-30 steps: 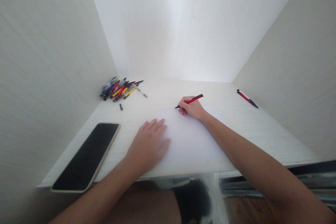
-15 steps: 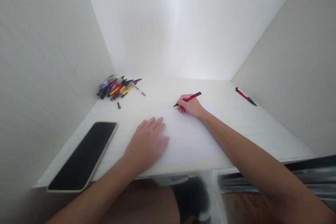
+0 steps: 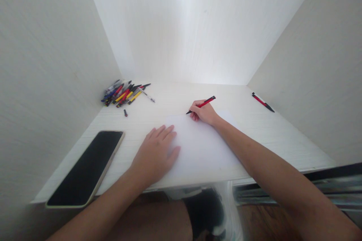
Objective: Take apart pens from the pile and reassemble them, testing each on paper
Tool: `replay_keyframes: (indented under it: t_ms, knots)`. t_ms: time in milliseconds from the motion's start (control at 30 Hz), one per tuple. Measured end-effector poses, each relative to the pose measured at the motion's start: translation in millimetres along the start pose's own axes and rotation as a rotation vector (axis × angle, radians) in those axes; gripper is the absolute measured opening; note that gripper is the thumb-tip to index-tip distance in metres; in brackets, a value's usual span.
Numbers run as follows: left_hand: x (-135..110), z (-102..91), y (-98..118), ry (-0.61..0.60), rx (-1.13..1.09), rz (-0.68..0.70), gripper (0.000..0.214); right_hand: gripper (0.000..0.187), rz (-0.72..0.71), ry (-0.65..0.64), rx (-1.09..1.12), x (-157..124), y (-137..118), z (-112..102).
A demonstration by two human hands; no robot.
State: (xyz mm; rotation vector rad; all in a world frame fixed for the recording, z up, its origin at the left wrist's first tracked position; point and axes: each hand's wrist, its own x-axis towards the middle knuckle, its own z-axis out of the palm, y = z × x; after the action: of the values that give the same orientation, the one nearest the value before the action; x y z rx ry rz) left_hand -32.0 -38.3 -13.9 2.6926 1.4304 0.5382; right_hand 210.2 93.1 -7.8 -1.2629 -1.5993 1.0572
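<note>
A red pen [image 3: 205,102] with black ends is pinched in my right hand [image 3: 204,113], its dark tip pointing down at the upper edge of a white sheet of paper [image 3: 202,147]. The wrist rests over the sheet. My left hand [image 3: 155,150] lies flat across the paper's left side, fingers stretched out and a little apart, holding nothing. No clear marks can be made out on the page.
Several pens [image 3: 123,93] lie heaped in the far left corner, with a small dark cap-like piece [image 3: 125,113] before them. A phone [image 3: 86,169] sits at the left front edge. By the right wall rests a red, black and white pen [image 3: 263,102].
The whole view has shifted slightly, so things sit a little further left. Both hands keep nearly the same place on the paper, and the pen remains in my right hand.
</note>
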Motion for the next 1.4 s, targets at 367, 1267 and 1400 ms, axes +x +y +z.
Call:
replay_keyframes:
  t_ms: [367, 1267, 1400]
  knots:
    - [-1.0, 2.2, -1.4, 0.014, 0.01, 0.0, 0.044, 0.03, -0.141, 0.342, 0.456, 2.4, -21.0, -20.9]
    - [0.2, 1.0, 0.7, 0.001, -0.004, -0.026, 0.045, 0.045, -0.064, -0.019, 0.467, -18.1, -43.2, -43.4]
    - [1.2, -0.8, 2.4, 0.044, -0.052, -0.018, 0.04, 0.042, -0.19, 0.13, 0.068, -12.7, -29.8, -37.4]
